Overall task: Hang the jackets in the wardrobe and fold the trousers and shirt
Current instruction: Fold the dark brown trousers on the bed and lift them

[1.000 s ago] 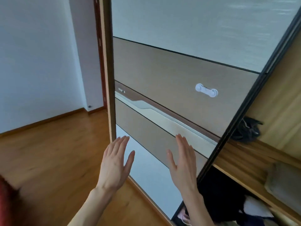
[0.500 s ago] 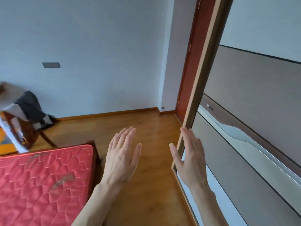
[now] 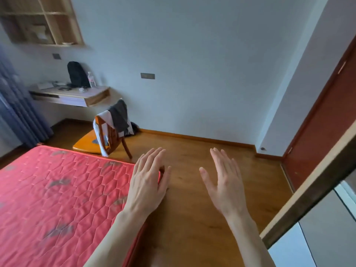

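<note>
Beyond both flat, empty hands (image 3: 148,182) (image 3: 224,182), clothes (image 3: 119,117) drape a chair (image 3: 102,139) beside the mattress (image 3: 57,199).

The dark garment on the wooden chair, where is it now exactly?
In the head view the dark garment hangs over the backrest of the wooden chair, left of centre, below the wall desk and beyond the red mattress.

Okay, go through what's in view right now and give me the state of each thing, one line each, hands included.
Left hand: open, fingers straight, no grip on anything.
Right hand: open, fingers straight, holding nothing.
Clothes: draped over the chair back, not folded or hung.
Chair: upright on the floor, beside the bed corner.
Mattress: bare, no sheet.
Wardrobe door: only its edge shows; position unclear.
Bottle: upright on the desk.
</note>
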### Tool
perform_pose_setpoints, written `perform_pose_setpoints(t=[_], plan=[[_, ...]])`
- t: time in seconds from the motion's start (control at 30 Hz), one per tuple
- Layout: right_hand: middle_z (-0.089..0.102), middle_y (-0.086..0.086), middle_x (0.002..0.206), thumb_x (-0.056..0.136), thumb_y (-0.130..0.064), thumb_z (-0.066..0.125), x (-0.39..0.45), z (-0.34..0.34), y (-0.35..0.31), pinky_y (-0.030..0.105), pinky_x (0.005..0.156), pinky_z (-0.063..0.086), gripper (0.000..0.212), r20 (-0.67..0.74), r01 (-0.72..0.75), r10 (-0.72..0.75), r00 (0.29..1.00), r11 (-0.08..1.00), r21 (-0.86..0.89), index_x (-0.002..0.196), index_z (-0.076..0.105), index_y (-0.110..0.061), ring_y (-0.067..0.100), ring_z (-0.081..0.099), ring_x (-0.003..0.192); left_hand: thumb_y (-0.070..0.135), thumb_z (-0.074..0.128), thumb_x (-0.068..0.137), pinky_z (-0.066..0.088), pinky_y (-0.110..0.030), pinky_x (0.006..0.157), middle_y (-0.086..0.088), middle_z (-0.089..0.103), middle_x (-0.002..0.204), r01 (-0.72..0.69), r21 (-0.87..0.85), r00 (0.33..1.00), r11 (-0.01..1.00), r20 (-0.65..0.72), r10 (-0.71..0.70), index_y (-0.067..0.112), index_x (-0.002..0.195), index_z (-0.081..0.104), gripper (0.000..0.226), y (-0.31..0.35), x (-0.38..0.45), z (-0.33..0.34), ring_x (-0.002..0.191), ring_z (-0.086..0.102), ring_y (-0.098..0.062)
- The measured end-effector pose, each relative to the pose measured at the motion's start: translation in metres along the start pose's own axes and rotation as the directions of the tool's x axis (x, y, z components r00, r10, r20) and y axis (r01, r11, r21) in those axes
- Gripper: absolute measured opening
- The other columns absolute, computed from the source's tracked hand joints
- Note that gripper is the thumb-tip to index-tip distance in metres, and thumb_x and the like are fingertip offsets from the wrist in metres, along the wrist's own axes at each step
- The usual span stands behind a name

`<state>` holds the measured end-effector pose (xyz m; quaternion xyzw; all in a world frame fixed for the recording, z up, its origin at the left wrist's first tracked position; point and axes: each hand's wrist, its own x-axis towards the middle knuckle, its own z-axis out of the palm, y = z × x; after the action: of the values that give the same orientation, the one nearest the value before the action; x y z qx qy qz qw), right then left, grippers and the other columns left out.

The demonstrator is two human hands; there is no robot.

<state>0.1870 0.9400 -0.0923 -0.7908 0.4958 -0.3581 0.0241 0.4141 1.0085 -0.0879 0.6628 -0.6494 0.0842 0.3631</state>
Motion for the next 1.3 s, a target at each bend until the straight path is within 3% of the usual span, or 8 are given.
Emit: perform_pose_setpoints(t=[0.2,0.37,0.53,0.97,1.3], plan=[[0.028,-0.009,0.17,0.107,-0.067,0.03,0.07,0.045,0.013,0.03,0.129,0.001,0.068,0.064,0.083,-0.081,0.995,0.996,-0.036,0.164,0.029,-0.03,0.004,0.012,0.159,0.049,0.04,0.11,0.033,-0.047,0.124,0.005,0.047,0.16,0.058,0.075,0.998,0.996,-0.045,-0.054,0.025,0.155,0.045,0.051,-0.039,0.047,0.021,0.154,0.031,-0.013],[0.028,-0.008,0.17,0.107,-0.068,0.027,0.133,0.079,0.025,0.03,0.129,0.001,0.07,0.09,0.131,-0.127,0.988,0.991,-0.034,0.164,0.028,-0.028,0.005,0.014,0.159,0.049,0.04,0.11,0.03,-0.047,0.126,0.004,0.047,0.16,0.084,0.074,0.993,0.994,-0.086,-0.078,0.024,0.154,0.046,0.051,-0.076,0.098,0.056,0.155,0.03,-0.014],[0.033,-0.005,0.168,0.106,-0.067,0.026,0.212,0.117,0.033,0.036,0.13,0.012,0.071,0.101,0.151,-0.148,0.984,0.988,-0.02,0.163,0.031,-0.026,0.009,0.019,0.158,0.05,0.038,0.11,0.028,-0.045,0.127,0.003,0.047,0.159,0.109,0.074,0.989,0.991,-0.104,-0.101,0.024,0.154,0.046,0.052,-0.118,0.162,0.087,0.155,0.03,-0.015],[0.036,-0.003,0.167,0.106,-0.069,0.023,0.376,0.23,0.061,0.033,0.128,0.009,0.073,0.134,0.176,-0.175,0.975,0.984,0.006,0.162,0.032,-0.024,0.011,0.023,0.157,0.048,0.042,0.108,0.027,-0.047,0.127,-0.001,0.052,0.156,0.145,0.157,0.987,0.977,-0.092,-0.132,0.019,0.151,0.051,0.053,-0.221,0.314,0.152,0.153,0.036,-0.02],[0.028,-0.008,0.169,0.104,-0.07,0.024,0.523,0.339,0.109,0.031,0.128,0.004,0.074,0.218,0.252,-0.285,0.933,0.953,0.167,0.164,0.028,-0.028,0.007,0.017,0.158,0.049,0.041,0.106,0.034,-0.052,0.123,-0.002,0.053,0.155,0.267,0.219,0.961,0.938,-0.134,-0.242,0.017,0.149,0.054,0.055,-0.275,0.426,0.232,0.152,0.037,-0.021]])
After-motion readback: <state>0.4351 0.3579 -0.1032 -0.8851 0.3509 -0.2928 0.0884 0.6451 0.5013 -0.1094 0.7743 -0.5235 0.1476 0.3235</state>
